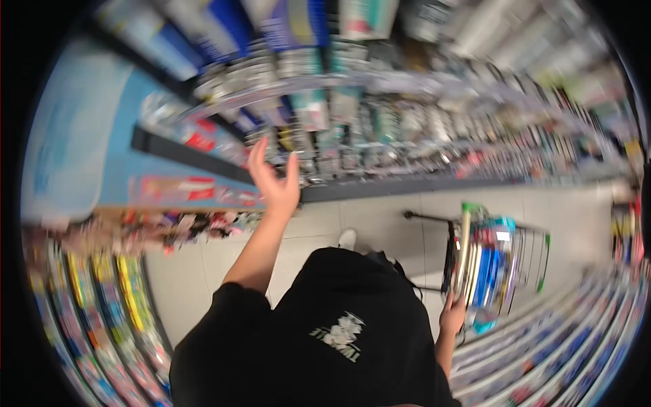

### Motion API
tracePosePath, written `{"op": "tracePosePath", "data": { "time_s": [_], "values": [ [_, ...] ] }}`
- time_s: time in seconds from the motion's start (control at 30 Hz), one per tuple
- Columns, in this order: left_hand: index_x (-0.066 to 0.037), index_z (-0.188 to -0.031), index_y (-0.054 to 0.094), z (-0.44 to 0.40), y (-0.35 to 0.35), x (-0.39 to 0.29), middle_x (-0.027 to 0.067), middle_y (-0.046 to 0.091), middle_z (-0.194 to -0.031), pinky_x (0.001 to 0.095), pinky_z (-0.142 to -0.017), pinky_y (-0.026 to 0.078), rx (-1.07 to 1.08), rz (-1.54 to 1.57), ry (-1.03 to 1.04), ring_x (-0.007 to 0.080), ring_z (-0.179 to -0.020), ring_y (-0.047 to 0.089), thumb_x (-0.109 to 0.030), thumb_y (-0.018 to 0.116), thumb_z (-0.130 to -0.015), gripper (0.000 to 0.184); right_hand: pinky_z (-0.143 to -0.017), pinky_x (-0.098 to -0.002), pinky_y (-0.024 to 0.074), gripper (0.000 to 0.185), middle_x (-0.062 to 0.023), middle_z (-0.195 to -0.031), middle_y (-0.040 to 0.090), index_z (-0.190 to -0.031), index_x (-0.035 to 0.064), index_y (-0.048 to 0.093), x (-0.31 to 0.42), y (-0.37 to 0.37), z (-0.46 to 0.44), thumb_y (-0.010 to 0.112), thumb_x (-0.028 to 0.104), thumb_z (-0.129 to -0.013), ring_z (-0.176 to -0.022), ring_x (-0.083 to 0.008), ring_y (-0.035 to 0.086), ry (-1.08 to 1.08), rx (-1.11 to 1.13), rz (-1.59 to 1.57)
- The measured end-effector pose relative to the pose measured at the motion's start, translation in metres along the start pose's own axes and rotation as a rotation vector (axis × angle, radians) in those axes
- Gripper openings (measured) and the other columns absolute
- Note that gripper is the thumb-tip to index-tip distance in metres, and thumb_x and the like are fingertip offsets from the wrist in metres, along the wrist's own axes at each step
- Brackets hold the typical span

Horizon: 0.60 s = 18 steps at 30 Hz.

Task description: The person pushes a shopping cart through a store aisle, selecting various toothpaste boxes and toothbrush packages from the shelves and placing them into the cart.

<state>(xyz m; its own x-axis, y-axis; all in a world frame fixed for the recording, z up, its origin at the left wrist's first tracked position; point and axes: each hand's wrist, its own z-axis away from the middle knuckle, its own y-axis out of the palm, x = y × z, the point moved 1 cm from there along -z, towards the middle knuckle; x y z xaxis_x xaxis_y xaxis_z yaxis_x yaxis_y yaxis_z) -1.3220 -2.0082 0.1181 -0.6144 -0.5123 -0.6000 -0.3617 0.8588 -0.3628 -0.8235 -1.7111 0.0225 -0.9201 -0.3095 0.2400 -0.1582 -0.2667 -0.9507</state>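
My left hand [277, 186] is raised in front of the shelves with its thumb and fingers spread and nothing between them. Closest to it are small packaged goods [308, 146] hanging or standing on a lower shelf tier, too blurred to name; whether the fingertips touch any of them I cannot tell. Down at my right side, my right hand [452, 315] is closed around the handle [464, 244] of a shopping cart [544, 261]. Blue, white and teal packages [487, 271] fill part of the cart.
A long shelf edge [380, 81] curves across the top, with boxes [291, 24] above it. Yellow-edged racks [132, 292] stand at lower left, and more shelving [542, 346] at lower right. Pale floor tiles [380, 224] lie between, with my white shoe [347, 238] on them.
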Motion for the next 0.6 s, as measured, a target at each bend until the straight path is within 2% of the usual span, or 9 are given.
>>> {"op": "tracePosePath", "data": {
  "time_s": [0.07,0.1,0.17,0.2,0.27,0.3,0.37,0.5,0.6],
  "values": [
    [0.002,-0.144,0.048,0.029,0.011,0.003,0.0172,0.052,-0.143,0.0363,-0.105,0.044,0.145,0.155,0.006,0.0263,-0.122,0.055,-0.005,0.073,-0.096,0.055,-0.079,-0.0577,0.0501,0.055,-0.028,-0.094,0.071,-0.099,0.0027,0.07,-0.015,-0.005,0.022,0.044,0.05,-0.109,-0.093,-0.0486,0.067,0.096,-0.036,-0.051],
    [0.002,-0.14,0.051,0.044,0.021,0.003,0.0168,0.056,-0.14,0.0361,-0.103,0.046,0.235,0.257,-0.038,0.026,-0.12,0.058,-0.005,0.072,-0.097,0.048,-0.083,-0.0573,0.0506,0.06,-0.0283,-0.1,0.072,-0.105,0.0031,0.074,-0.027,-0.007,0.038,0.039,0.052,-0.11,-0.097,-0.0482,0.068,0.227,0.006,-0.058],
    [0.0,-0.126,0.062,0.059,0.036,-0.019,0.0172,0.066,-0.124,0.0405,-0.102,0.047,0.436,0.364,-0.124,0.0304,-0.115,0.063,-0.005,0.073,-0.096,0.032,-0.09,-0.0578,0.0505,0.077,-0.0306,-0.103,0.072,-0.097,0.0008,0.076,-0.063,-0.003,0.066,0.03,0.061,-0.108,-0.1,-0.0497,0.067,0.397,0.106,-0.06],
    [0.0,-0.124,0.063,0.07,0.049,-0.037,0.0167,0.067,-0.123,0.04,-0.101,0.048,0.606,0.409,-0.089,0.0301,-0.113,0.063,-0.006,0.073,-0.096,0.03,-0.093,-0.0569,0.0507,0.083,-0.0322,-0.103,0.072,-0.092,0.001,0.076,-0.08,0.002,0.082,0.027,0.066,-0.106,-0.101,-0.0502,0.067,0.58,0.171,-0.127],
    [-0.001,-0.121,0.066,0.086,0.068,-0.069,0.0157,0.067,-0.122,0.0392,-0.099,0.049,0.907,0.452,0.009,0.0297,-0.11,0.064,-0.007,0.073,-0.096,0.026,-0.093,-0.0559,0.0517,0.079,-0.029,-0.105,0.073,-0.096,0.0039,0.076,-0.065,-0.017,0.108,0.029,0.067,-0.106,-0.103,-0.0474,0.069,0.544,0.071,-0.075],
    [-0.002,-0.121,0.066,0.099,0.08,-0.089,0.0151,0.067,-0.123,0.0413,-0.101,0.048,1.041,0.538,0.076,0.0324,-0.112,0.063,-0.013,0.073,-0.097,0.027,-0.092,-0.0552,0.0526,0.076,-0.0264,-0.105,0.074,-0.098,0.0054,0.076,-0.062,-0.022,0.117,0.029,0.065,-0.106,-0.102,-0.0457,0.069,0.553,0.051,-0.094],
    [-0.002,-0.13,0.064,0.114,0.101,-0.14,0.0164,0.065,-0.13,0.0443,-0.107,0.044,1.227,0.528,0.353,0.0359,-0.121,0.059,-0.018,0.073,-0.098,0.038,-0.09,-0.0542,0.0542,0.075,-0.0232,-0.102,0.075,-0.096,0.0083,0.077,-0.066,-0.019,0.126,0.03,0.065,-0.107,-0.1,-0.0426,0.071,0.532,0.041,-0.07],
    [-0.003,-0.148,0.053,0.165,0.171,-0.212,0.0191,0.057,-0.147,0.047,-0.117,0.036,1.074,0.593,0.618,0.0377,-0.137,0.05,-0.033,0.065,-0.103,0.055,-0.086,-0.0529,0.0554,0.075,-0.0209,-0.094,0.075,-0.089,0.0091,0.078,-0.065,-0.017,0.131,0.032,0.065,-0.106,-0.095,-0.0397,0.072,0.572,0.061,-0.08],
    [-0.003,-0.151,0.05,0.197,0.234,-0.24,0.0202,0.056,-0.149,0.0488,-0.115,0.04,1.001,0.383,0.751,0.0389,-0.139,0.051,-0.043,0.058,-0.105,0.062,-0.082,-0.0521,0.0562,0.074,-0.0187,-0.088,0.075,-0.085,0.0099,0.078,-0.065,-0.013,0.13,0.034,0.065,-0.106,-0.09,-0.0383,0.072,0.585,0.073,-0.064]
  ]
}}
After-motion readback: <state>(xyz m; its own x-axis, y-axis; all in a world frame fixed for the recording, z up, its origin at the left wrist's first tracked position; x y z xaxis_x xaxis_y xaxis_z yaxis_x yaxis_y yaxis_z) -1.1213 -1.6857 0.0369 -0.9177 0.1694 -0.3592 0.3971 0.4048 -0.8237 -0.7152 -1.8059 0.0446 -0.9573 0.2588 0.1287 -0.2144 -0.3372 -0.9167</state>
